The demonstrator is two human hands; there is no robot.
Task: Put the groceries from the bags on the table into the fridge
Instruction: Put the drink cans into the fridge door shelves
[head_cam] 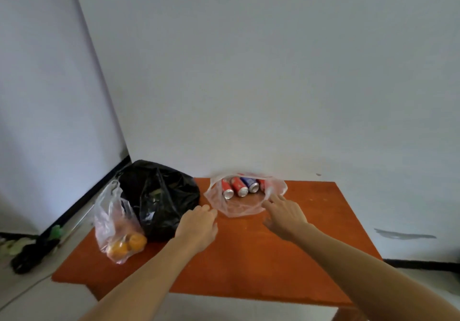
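The left hand (198, 223) and right hand (286, 215) are both empty, fingers loosely extended, flanking the clear bag (245, 207). Soda cans (239, 186) lie just beyond the fingertips. Tugging the thin plastic could roll them across the tabletop (249, 258).

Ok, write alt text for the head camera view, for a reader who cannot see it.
A person's left hand and right hand reach, fingers open, for a thin plastic bag of drink cans lying on their sides at the back of an orange table. Left of it sit a black bag and a clear bag holding oranges.
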